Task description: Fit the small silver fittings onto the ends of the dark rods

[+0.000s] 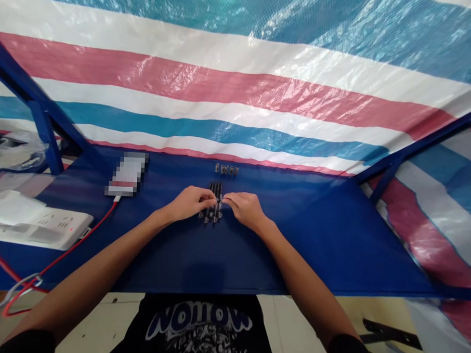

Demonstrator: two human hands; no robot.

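Observation:
A bunch of slim dark rods [214, 217], pointed or flared at their near ends, lies side by side on the blue table [314, 242]. My left hand [191, 202] comes over them from the left, thumb and fingers pinched together. From the right, my right hand [245, 207] is also closed in a pinch, its fingertips close to those of the left. Whatever sits between the fingertips is too small to make out. Just beyond the rods, several short grey metal cylinders [226, 170] stand in a row.
At the left is a phone [128, 174], blurred out, with a red charging cable [101, 221] plugged in. A white power strip [61, 226] lies nearer, partly under clear plastic. Striped sheeting [224, 82] rises behind the table, between blue frame bars [416, 156].

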